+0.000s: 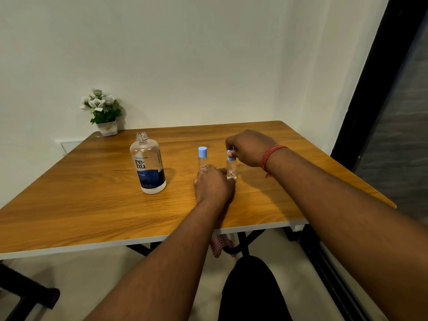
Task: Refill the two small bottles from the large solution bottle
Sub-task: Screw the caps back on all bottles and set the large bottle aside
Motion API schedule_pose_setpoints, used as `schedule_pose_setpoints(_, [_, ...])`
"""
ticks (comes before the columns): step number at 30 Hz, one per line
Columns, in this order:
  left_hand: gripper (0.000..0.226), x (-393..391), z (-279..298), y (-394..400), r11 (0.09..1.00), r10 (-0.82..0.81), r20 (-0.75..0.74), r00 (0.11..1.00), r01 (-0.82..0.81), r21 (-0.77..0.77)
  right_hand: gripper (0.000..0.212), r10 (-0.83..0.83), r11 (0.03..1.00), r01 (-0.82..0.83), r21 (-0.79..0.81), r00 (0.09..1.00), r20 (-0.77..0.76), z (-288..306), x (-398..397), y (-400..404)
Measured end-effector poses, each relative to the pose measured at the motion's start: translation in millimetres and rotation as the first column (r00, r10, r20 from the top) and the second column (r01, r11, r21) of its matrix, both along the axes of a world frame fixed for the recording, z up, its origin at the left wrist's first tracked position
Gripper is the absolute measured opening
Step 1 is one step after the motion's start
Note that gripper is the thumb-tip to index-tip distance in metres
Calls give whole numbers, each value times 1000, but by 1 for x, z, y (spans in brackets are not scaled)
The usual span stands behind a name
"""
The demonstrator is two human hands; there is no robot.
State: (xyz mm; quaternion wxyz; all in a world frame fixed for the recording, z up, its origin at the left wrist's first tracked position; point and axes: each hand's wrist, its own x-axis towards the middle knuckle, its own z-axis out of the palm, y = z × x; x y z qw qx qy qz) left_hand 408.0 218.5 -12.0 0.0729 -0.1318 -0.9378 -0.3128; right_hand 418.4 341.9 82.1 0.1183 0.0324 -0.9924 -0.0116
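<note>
The large clear solution bottle (148, 164) with a blue label stands uncapped on the wooden table (81, 195), left of centre. Two small clear bottles with blue caps stand to its right. The left small bottle (202, 158) stands free with its cap on. My left hand (214, 185) grips the base of the right small bottle (231, 171). My right hand (249, 147) pinches that bottle's blue cap from above. The large bottle's cap is not in view.
A small white pot of white flowers (104, 112) sits at the table's far left corner against the wall. A dark door frame (370, 112) runs along the right. My knee and the table's black legs show below the near edge.
</note>
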Motion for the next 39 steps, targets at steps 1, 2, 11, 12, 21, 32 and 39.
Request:
schedule_pose_setpoints(1, [37, 0, 0, 0, 1000, 2, 2, 1000, -2, 2, 14, -7, 1000, 6, -13, 1000, -20, -2, 1, -1])
schedule_pose_setpoints(2, [37, 1, 1, 0, 1000, 2, -2, 1000, -2, -3, 14, -12, 1000, 11, -26, 999, -37, -3, 2, -2])
schedule_pose_setpoints(11, [31, 1, -3, -1, 999, -22, -56, 998, 20, -37, 40, -79, 875, 64, -479, 997, -12, -42, 12, 0])
schedule_pose_setpoints(12, [30, 1, -3, 0, 999, -22, -54, 998, 21, -29, 51, -90, 840, 89, -536, 996, 24, -49, 15, 0])
schedule_pose_setpoints(21, [21, 4, -7, -12, 998, -56, -63, 996, 58, 25, 22, -180, 705, 148, -694, 983, 27, -74, 7, -9])
schedule_pose_setpoints(32, [38, 43, 1, -93, 952, -254, 115, 960, 227, 203, 32, -260, 771, 217, -599, 966, 17, -80, -11, -21])
schedule_pose_setpoints(39, [14, 46, 13, -165, 778, -46, 158, 986, -64, 625, 29, -245, 748, 216, -628, 969, 42, -80, -8, -20])
